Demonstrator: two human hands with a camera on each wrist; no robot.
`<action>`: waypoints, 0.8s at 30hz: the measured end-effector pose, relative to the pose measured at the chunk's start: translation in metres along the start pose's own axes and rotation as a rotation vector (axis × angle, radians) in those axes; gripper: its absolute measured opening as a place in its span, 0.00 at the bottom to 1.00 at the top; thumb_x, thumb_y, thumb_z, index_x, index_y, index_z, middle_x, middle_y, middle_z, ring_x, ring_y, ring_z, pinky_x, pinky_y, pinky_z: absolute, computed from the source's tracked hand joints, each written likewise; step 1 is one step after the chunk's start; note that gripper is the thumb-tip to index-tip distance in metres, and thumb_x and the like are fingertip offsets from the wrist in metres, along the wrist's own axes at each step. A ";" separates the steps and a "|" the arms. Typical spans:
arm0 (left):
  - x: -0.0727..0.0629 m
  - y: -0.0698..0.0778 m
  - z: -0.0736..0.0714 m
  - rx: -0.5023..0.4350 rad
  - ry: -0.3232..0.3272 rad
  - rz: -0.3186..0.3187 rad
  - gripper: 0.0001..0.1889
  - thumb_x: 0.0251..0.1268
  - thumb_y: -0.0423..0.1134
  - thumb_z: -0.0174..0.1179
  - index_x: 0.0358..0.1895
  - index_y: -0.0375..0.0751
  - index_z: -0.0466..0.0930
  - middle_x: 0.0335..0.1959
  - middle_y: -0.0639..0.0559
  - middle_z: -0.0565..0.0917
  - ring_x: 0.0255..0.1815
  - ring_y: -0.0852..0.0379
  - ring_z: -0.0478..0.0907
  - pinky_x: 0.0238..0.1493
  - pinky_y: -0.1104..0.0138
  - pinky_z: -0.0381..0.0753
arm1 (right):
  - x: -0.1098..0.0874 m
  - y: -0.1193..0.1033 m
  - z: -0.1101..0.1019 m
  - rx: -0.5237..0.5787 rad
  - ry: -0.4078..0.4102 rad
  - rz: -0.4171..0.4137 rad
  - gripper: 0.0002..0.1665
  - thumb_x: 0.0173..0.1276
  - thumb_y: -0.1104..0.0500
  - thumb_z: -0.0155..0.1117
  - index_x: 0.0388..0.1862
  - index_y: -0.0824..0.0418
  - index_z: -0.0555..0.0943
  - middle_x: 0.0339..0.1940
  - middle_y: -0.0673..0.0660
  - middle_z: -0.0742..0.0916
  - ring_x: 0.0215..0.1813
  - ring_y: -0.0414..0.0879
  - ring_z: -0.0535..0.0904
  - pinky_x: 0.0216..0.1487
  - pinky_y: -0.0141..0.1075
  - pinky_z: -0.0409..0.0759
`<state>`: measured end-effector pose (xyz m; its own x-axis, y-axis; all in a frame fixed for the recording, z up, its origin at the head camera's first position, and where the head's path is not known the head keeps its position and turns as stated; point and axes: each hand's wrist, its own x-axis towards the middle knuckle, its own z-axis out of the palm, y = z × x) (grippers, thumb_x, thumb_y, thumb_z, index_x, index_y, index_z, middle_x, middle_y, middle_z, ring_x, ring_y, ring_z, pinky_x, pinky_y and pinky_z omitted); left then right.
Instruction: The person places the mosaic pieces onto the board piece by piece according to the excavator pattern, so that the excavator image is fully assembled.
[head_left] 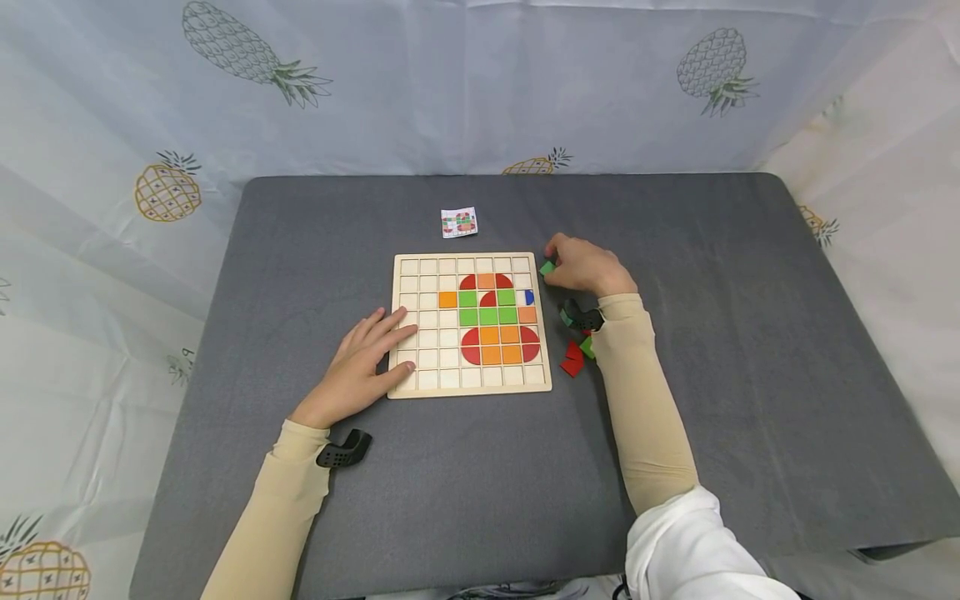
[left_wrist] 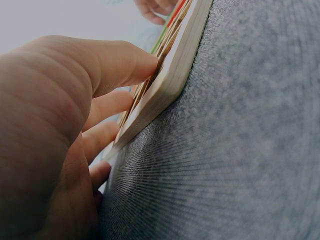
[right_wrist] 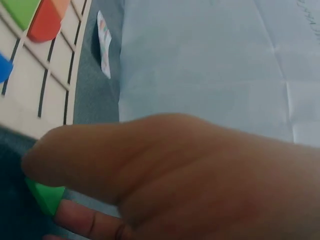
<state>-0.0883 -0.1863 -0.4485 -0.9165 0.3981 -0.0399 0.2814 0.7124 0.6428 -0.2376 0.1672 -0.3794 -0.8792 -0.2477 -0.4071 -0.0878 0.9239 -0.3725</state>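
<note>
Probably the green tile [head_left: 547,268] our right hand [head_left: 587,267] pinches is light, stiff, best edge-held; our left hand [head_left: 362,363] splays onto the gridded board [head_left: 427,382].

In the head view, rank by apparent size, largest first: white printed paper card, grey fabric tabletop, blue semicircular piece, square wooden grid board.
1. Grey tabletop
2. Wooden board
3. White card
4. Blue piece

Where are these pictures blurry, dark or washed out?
Head view: evenly lit, mostly clear, but the card is too small to make out fully; left wrist view: washed out at upper left, the left hand shaded toward the bottom; right wrist view: the right hand looks soft and dim, pinching a green piece, darkness at lower left.
</note>
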 end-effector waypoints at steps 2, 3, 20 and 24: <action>0.000 0.000 0.000 -0.001 0.000 0.000 0.31 0.72 0.48 0.61 0.76 0.51 0.67 0.84 0.50 0.55 0.85 0.42 0.42 0.80 0.38 0.39 | -0.001 -0.003 0.000 0.012 0.027 -0.017 0.25 0.70 0.55 0.59 0.64 0.59 0.71 0.40 0.58 0.79 0.41 0.51 0.73 0.41 0.44 0.70; 0.000 0.000 0.000 -0.002 -0.001 0.000 0.31 0.72 0.48 0.61 0.76 0.51 0.67 0.84 0.50 0.55 0.85 0.42 0.42 0.80 0.38 0.39 | -0.002 -0.005 0.000 0.020 0.040 -0.033 0.24 0.70 0.54 0.60 0.62 0.60 0.71 0.40 0.58 0.79 0.40 0.51 0.73 0.40 0.44 0.70; 0.000 -0.001 0.000 0.000 -0.006 -0.013 0.31 0.73 0.48 0.60 0.77 0.51 0.67 0.84 0.50 0.55 0.86 0.42 0.42 0.80 0.38 0.39 | -0.003 -0.063 0.025 0.011 0.142 -0.402 0.08 0.70 0.52 0.66 0.38 0.55 0.85 0.43 0.54 0.82 0.44 0.50 0.73 0.50 0.44 0.73; 0.001 0.000 0.000 0.002 -0.007 -0.012 0.31 0.73 0.48 0.60 0.77 0.51 0.66 0.84 0.50 0.55 0.86 0.42 0.41 0.80 0.38 0.39 | -0.001 -0.075 0.037 -0.028 0.176 -0.492 0.06 0.70 0.53 0.66 0.36 0.53 0.85 0.42 0.52 0.83 0.45 0.49 0.73 0.57 0.46 0.70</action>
<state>-0.0892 -0.1860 -0.4490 -0.9179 0.3933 -0.0530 0.2707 0.7183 0.6409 -0.2131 0.0870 -0.3821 -0.7962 -0.6035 -0.0425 -0.5204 0.7190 -0.4607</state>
